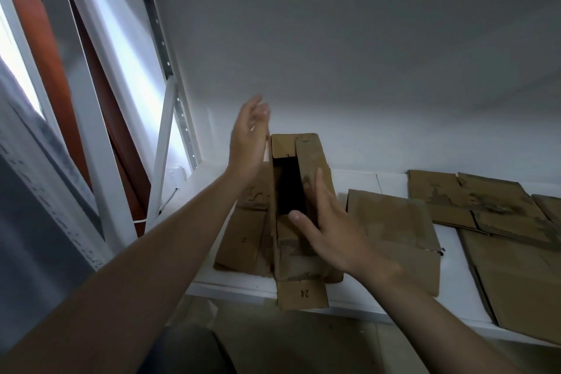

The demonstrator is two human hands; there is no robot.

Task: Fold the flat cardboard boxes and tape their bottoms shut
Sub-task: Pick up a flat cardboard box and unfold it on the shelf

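Half-erected box (pixel 288 258), upright at the counter's (pixel 236 281) near edge, is steadied by the flat, open right hand (pixel 331 237) on its flap; the left hand (pixel 249 140) (open, fingers straight) is held beside its far-left edge, presumably for squaring.

Box (pixel 285 255): we see it standing on the white table (pixel 236 282), upper flaps partly folded, with a dark gap between them.
Left hand (pixel 247 143): raised, fingers straight, just beside the box's far left edge.
Right hand (pixel 331 234): straight fingers pressing the right flap (pixel 312 158).
Flat boxes (pixel 485 206): we see several lying to the right.
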